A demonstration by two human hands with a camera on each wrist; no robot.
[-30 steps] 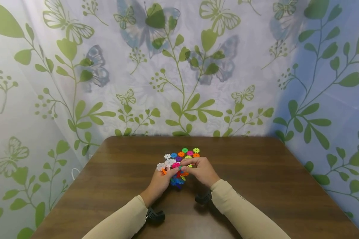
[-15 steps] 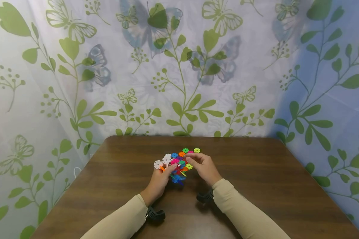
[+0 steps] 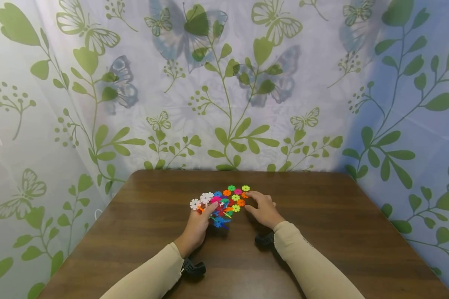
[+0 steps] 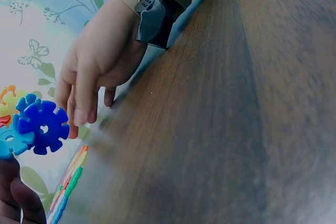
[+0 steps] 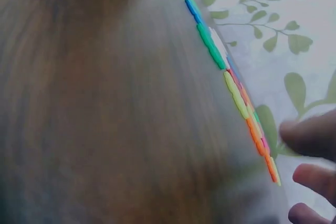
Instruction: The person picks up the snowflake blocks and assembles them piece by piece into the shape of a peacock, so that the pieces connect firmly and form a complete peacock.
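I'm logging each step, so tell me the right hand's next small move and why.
Probably pinch the rightmost orange disc: the right hand looks empty close beside it, other loose discs lie flat on the table, and the left hand holds the joined cluster.

We see a cluster of joined, flower-shaped discs [image 3: 218, 221] (white, pink and blue among them) raised in the left grip [image 3: 195, 231], its pieces tilted at various angles; just beyond, more brightly coloured notched discs [image 3: 235, 197] lie flat on the tabletop [image 3: 310, 207].

Left grip [image 3: 195, 229] pinching, right grip [image 3: 265, 211] relaxed, forearms [image 3: 147, 270] extended
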